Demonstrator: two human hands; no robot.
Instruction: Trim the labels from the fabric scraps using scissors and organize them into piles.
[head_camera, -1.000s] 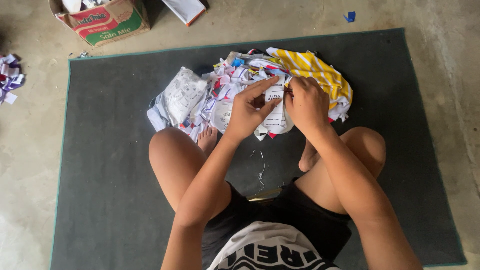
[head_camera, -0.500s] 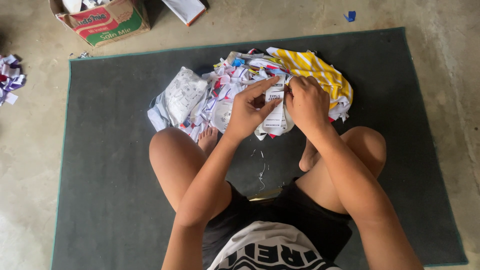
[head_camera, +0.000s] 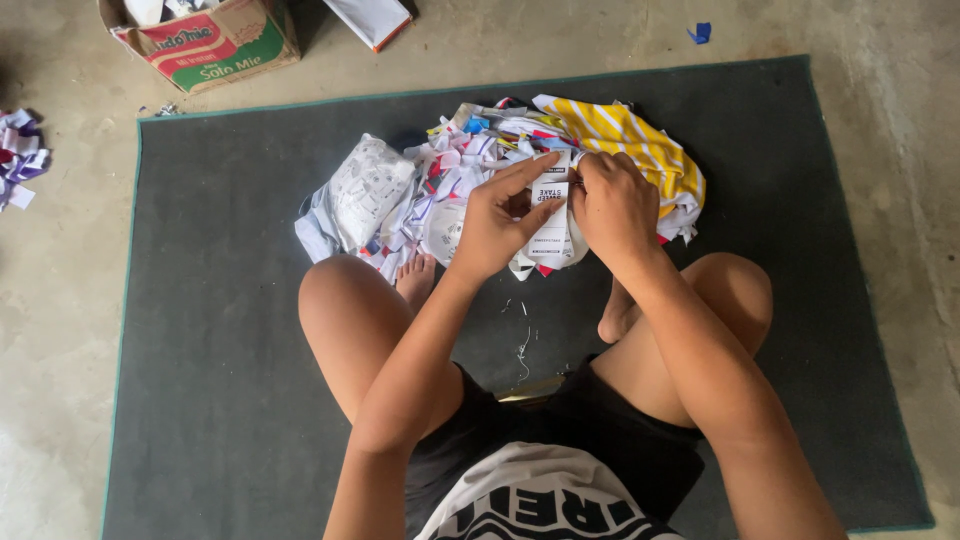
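- White paper label (head_camera: 549, 215) sat pinched between both hands, above the scrap pile (head_camera: 450, 190) on the grey mat (head_camera: 200, 350).
- Left hand (head_camera: 497, 222) closed on its left edge; right hand (head_camera: 617, 205) gripped the other.
- Keeping the fingers close together probably gave the most control.
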